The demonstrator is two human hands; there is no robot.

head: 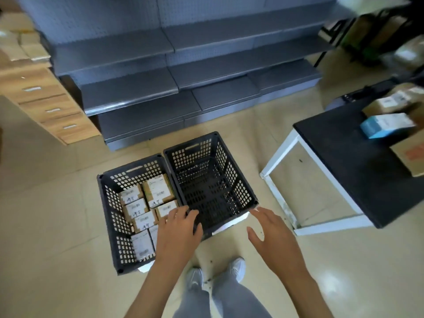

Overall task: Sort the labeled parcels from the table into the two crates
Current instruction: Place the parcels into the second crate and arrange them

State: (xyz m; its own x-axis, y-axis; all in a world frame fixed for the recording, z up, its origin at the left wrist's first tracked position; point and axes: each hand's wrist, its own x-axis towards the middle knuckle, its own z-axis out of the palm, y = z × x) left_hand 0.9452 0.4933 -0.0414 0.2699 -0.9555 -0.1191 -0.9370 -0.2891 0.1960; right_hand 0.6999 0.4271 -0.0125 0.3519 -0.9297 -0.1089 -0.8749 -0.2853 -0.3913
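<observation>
The fingers of the left hand (177, 228) are seen straight and slightly spread, laid over the near edge where the two crates meet, with nothing gripped; whether they actually touch the rim cannot be told. The fingers of the right hand (273, 232) are likewise spread and relaxed, held empty just beside the near right corner of the right crate (241, 187). No parcel is carried by either hand. In the left crate (107, 203), several small labeled parcels (135, 208) are laid flat in rows, most with handwritten tags, so one group appears largely sorted. The right crate is seen bare inside, and that group is judged not yet begun. Farther right, on the black table (344, 152), more parcels are left: a blue and white box (386, 125), a brown box (392, 103) beyond it, and a larger carton (410, 157) at the frame edge. The task is therefore judged partly done, with the table's parcels still to be carried over.
</observation>
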